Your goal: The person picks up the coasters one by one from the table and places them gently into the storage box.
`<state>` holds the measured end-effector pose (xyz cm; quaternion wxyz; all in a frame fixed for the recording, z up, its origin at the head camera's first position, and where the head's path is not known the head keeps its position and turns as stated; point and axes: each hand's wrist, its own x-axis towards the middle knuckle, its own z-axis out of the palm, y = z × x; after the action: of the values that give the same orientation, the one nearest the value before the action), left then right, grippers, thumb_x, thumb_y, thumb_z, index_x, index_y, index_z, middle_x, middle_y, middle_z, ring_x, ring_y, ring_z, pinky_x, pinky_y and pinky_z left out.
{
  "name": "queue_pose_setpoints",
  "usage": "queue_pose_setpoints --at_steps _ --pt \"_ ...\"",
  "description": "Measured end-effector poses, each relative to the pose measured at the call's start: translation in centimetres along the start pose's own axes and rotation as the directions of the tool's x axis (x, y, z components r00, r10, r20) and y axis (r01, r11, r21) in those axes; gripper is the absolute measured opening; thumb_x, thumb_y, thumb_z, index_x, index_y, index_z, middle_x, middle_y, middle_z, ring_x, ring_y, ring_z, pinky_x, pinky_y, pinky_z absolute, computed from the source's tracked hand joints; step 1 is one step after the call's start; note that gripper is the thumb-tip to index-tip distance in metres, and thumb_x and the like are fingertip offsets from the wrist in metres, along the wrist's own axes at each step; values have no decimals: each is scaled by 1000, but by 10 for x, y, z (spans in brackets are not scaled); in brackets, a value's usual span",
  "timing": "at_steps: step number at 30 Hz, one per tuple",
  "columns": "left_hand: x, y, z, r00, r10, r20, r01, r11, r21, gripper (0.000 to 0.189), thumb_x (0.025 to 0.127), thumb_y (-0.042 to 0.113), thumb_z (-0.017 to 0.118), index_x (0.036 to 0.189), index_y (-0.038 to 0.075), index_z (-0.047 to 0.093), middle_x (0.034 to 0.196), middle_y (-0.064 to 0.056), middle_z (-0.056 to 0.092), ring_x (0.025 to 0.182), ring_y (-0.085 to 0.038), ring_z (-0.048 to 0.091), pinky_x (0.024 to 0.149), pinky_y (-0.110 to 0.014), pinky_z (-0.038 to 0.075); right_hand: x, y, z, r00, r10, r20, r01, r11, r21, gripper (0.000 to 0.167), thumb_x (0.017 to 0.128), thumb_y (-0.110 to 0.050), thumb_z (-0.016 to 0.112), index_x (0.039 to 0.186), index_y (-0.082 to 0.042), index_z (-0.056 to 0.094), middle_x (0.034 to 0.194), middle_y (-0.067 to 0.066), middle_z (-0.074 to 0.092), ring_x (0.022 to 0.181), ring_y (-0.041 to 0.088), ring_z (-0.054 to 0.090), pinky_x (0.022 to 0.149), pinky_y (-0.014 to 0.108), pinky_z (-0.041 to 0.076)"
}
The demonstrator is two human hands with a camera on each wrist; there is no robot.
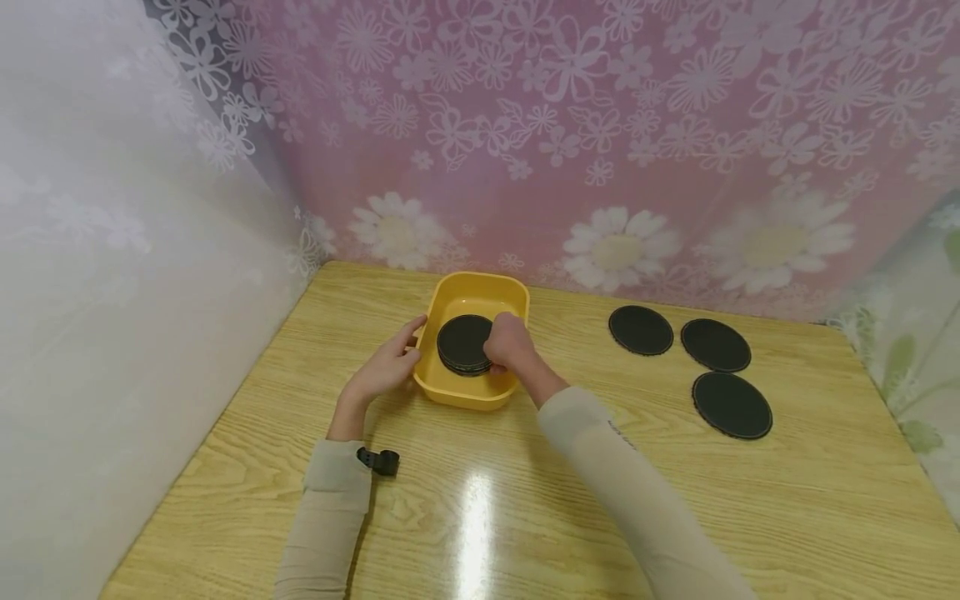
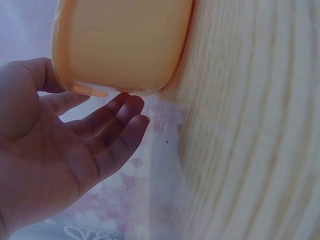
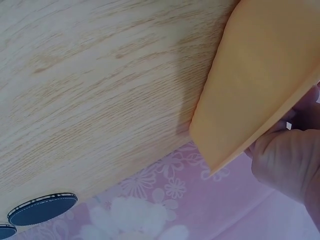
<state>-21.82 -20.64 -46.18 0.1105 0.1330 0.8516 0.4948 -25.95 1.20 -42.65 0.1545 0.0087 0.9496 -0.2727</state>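
A yellow tray (image 1: 441,392) with raised walls stands on the wooden table. Inside it lies a stack of round black coasters (image 1: 463,342) with pale stitching round the edges. My right hand (image 1: 512,340) reaches over the tray's right wall and grips the stack's right edge with curled fingers. Those fingertips are largely hidden, and the tray wall covers part of the hand in the right wrist view. My left hand (image 1: 388,364) touches the outside of the left wall. In the left wrist view its relaxed fingers (image 2: 117,147) lie along the tray's side near the rim.
Three more round black coasters lie to the right on the table: one at the left (image 1: 641,330), one farther right (image 1: 716,344) and one nearer (image 1: 732,405). A pink flowered curtain (image 1: 525,167) hangs along the table's back edge, with a white one (image 1: 135,292) on the left.
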Motion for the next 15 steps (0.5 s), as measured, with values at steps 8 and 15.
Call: queue_pose_setpoints --at_steps 8,15 --pt "-1 2 0 1000 -14 3 14 1000 2 62 102 11 40 160 13 19 145 -28 42 130 -41 46 99 -53 42 0 -1 5 1000 1 -17 -2 998 -60 15 93 -4 57 104 6 59 82 17 64 54 22 70 42 25 49" --pt "0 0 0 1000 -19 -1 19 1000 5 61 102 11 40 160 14 20 145 -28 42 129 -40 46 99 -52 42 0 -1 7 1000 2 -26 -3 999 -50 14 93 -4 57 104 5 57 88 18 63 53 21 69 42 25 49"
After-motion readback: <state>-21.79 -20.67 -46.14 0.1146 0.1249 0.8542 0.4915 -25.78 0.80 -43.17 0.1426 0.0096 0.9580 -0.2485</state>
